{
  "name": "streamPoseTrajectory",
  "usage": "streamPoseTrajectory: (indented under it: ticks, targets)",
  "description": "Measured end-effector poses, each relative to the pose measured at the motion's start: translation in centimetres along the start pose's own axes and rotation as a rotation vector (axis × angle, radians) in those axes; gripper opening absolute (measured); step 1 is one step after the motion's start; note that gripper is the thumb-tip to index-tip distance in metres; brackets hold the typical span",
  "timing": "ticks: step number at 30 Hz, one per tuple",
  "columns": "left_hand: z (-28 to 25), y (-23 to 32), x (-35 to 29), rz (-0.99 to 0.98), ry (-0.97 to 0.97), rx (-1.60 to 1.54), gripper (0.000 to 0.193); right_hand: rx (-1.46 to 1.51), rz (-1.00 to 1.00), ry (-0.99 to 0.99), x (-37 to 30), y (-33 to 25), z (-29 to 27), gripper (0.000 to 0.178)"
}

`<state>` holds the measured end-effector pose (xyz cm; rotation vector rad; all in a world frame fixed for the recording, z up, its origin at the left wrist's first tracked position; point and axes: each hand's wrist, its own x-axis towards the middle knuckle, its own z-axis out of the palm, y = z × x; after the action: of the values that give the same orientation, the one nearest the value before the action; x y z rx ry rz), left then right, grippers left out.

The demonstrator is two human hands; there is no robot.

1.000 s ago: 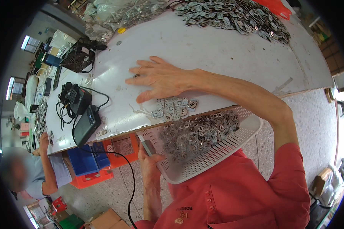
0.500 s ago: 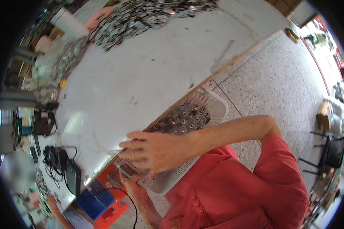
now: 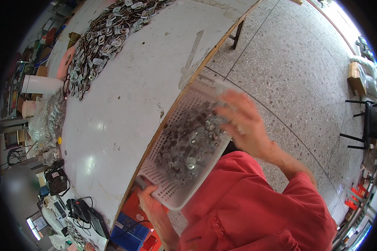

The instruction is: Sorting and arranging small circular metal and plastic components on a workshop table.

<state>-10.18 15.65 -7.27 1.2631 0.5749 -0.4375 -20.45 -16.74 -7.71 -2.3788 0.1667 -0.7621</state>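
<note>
A pale perforated plastic basket (image 3: 158, 193) leans tilted along the table's wooden edge, in front of my red shirt. Inside lie many small round metal parts (image 3: 190, 142), smeared by motion. At the basket's lower left end my left hand (image 3: 150, 200) is closed on its rim, next to a dark grey piece that may be the handle. By the upper right rim is my right hand (image 3: 248, 125), blurred, its fingers stretched out and apart. Whether they touch the rim or the parts I cannot tell.
On the white table (image 3: 121, 100) a heap of flat metal pieces (image 3: 98, 48) lies at the far left. Plastic bags (image 3: 46, 119), a white cylinder (image 3: 42, 84) and a black device with cables (image 3: 97, 221) line its left side. A blue bin (image 3: 127, 234) stands below the edge.
My right hand has swung from over the basket's lower left end to its upper right rim, uncovering the metal parts. My left hand stays on the basket. The view has turned.
</note>
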Motion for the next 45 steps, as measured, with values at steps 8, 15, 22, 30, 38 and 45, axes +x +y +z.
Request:
streamPoseTrajectory:
  ticks: [8, 15, 22, 30, 38, 45]
  targets:
    - [7.9, -1.7, 2.8, -0.178, -0.275, 0.059, 0.085, 0.203, 0.722, 0.334, -2.8, 0.5, -6.2, 0.076]
    - [14.1, -5.6, 1.9, -0.253, -0.617, 0.151, 0.085, 0.498, 1.304, 0.533, -12.3, 0.9, -12.6, 0.073]
    - [19.8, -9.4, -1.9, -0.142, -1.047, 0.345, 0.097, 0.938, 1.502, 0.77, -23.6, -1.0, -15.0, 0.051]
    - [19.9, -0.7, -3.6, 0.504, -1.232, 0.526, 0.076, 0.863, 1.264, 0.868, -22.5, 4.8, -24.5, 0.03]
    - [17.3, 7.6, -0.3, 1.228, -0.527, 0.879, 0.045, 1.162, 1.02, 0.708, -9.9, 11.7, -36.5, 0.042]
    - [17.6, 7.0, 1.2, 1.207, -0.451, 1.036, 0.038, 0.839, 0.729, 0.686, 6.5, 15.3, -35.6, 0.045]
